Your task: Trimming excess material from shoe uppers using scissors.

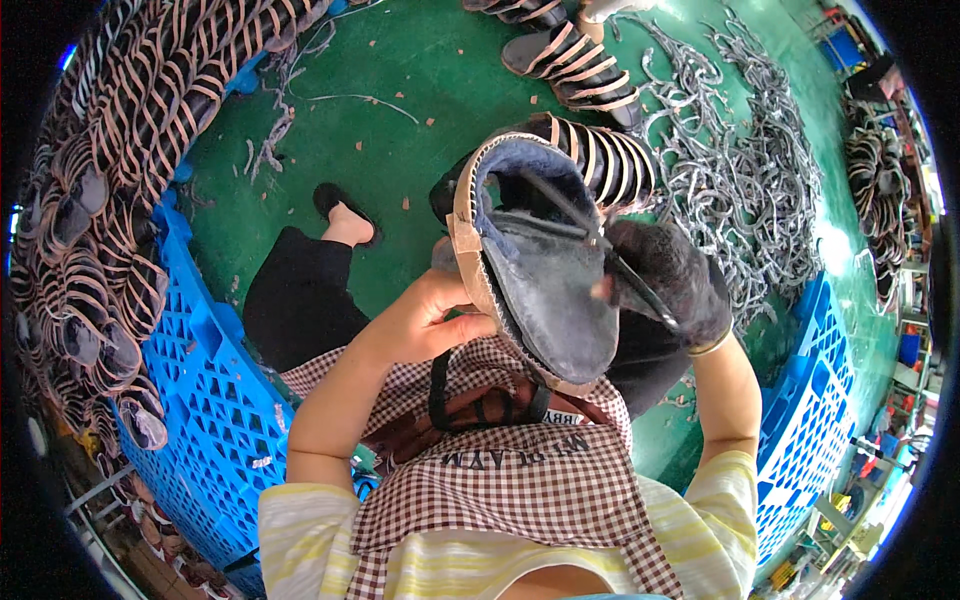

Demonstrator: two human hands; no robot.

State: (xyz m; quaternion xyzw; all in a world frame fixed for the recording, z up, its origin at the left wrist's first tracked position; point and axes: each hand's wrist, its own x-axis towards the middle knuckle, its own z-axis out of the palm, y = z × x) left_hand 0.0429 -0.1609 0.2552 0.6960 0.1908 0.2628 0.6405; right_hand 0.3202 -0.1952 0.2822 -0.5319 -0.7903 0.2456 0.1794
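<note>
A closed-toe slipper [570, 320] with a dark fuzzy lining and a tan stitched rim is held up over my lap, its opening facing me. My left hand [435, 315] is closed on its left edge, thumb on the tan rim. On the other side, my right hand [665, 270], in a dark glove, grips a long, thin, dark metal tool [640, 287]. The tool's far end reaches into the slipper's toe opening; its exact kind cannot be made out. Just beyond the slipper lies a row of nested black slippers [600, 160] with tan rims.
Stacked slippers [160, 110] pile high along the left, by a blue plastic lattice panel [200, 370]. Grey fuzzy trimmings [740, 170] heap on the green floor [330, 120] at the far right. Another blue lattice panel [810, 410] stands right. A person's hand [600, 10] shows at the top.
</note>
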